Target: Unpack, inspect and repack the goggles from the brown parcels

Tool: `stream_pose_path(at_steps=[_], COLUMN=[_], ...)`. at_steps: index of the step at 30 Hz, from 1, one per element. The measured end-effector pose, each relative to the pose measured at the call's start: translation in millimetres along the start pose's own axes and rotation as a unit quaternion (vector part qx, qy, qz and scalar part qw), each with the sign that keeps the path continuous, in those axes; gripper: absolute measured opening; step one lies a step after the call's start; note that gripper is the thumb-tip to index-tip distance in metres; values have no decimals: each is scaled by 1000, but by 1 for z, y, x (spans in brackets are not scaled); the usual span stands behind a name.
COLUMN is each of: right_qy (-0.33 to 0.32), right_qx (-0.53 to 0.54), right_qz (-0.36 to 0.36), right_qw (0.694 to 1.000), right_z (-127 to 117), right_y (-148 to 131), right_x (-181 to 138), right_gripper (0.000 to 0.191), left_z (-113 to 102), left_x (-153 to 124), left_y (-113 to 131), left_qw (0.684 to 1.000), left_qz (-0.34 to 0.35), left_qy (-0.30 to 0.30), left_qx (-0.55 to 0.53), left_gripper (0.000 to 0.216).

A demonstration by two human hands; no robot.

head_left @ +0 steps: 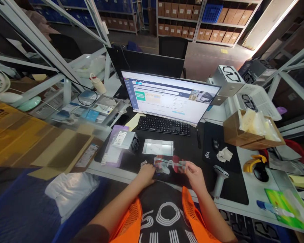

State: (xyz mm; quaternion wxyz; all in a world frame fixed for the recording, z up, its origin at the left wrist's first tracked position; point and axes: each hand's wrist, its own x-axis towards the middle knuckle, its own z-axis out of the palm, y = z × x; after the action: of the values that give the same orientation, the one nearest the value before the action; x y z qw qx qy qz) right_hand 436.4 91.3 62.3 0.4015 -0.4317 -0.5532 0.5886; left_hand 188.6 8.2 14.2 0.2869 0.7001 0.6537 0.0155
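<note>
At the near edge of the black desk mat on the table (184, 148), just in front of the person's body, both hands hold a small clear plastic packet with a dark red item inside (170, 164). The left hand (147, 173) has its grip closed on the packet's left end, low against the mat, and the right hand (193, 172) pinches the right end between fingertips, lifting it slightly. The packet looks thin and slippery, so I judge that a loose pinch on one side could let it slide out and drop off the table edge into the lap. Just behind it lies a flat clear rectangular plastic tray (158, 147), and to the left a grey boxed item resting on a purple-tinted bag (123, 140); a wide elbow swing could nudge either one. Near the right hand stands a grey handheld barcode scanner in its stand (219, 180), which a quick outward movement might tip over.
</note>
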Motion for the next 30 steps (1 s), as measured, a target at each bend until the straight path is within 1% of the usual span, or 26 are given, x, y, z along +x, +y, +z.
stream_pose_path(at_steps=[2,5,6,7,8,9,10,11,12,13,14,16,18,20,21,22,24,26,30], right_qy=[3,14,16,18,19,21,21,17,8,-4,-16,-26,-23,-30,-38,-44,-53,-62,-113], right_qx=[-7,-28,-31,-26,-14,6,26,46,66,85,103,142,180,213,224,230,227,218,200], right_qz=[0,-12,-14,-12,-1,15,32,50,70,93,115,160,186,194,195,195,190,178,174], right_qw=[1000,999,999,999,1000,1000,999,998,995,992,988,977,966,957,954,953,954,958,958], right_z=[3,3,2,1,1,2,3,5,8,11,15,21,25,25,24,22,17,12,-4], right_y=[-1,-4,-5,-7,-8,-9,-10,-11,-12,-13,-14,-14,-12,-8,-7,-6,-8,-14,-29], right_x=[-1,-1,-1,0,1,1,1,1,2,2,2,2,2,4,5,6,8,12,18], right_gripper=[29,29,30,32,34,36,39,41,44,46,48,49,49,48,47,48,49,49,48], left_z=[-6,-16,-20,-23,-26,-28,-30,-32,-34,-36,-39,-45,-51,-56,-58,-60,-63,-65,-64], left_x=[-5,-23,-29,-34,-38,-39,-39,-37,-34,-31,-28,-25,-24,-25,-26,-26,-26,-25,-22], left_y=[2,5,6,7,8,9,11,14,18,22,27,38,48,53,54,54,52,49,43], left_qw=[1000,999,998,994,983,959,921,876,831,792,759,703,653,614,604,601,608,631,692], left_qz=[8,34,37,32,18,-3,-25,-43,-54,-58,-55,-47,-41,-45,-49,-52,-53,-53,-57], left_qy=[2,7,22,51,94,146,195,226,231,213,180,120,96,98,99,101,100,85,57], left_qx=[-7,-22,-48,-93,-159,-243,-335,-425,-502,-569,-623,-700,-750,-782,-789,-791,-786,-770,-718], left_gripper=[42,44,42,39,37,38,43,52,61,68,68,51,36,33,33,34,37,40,42])
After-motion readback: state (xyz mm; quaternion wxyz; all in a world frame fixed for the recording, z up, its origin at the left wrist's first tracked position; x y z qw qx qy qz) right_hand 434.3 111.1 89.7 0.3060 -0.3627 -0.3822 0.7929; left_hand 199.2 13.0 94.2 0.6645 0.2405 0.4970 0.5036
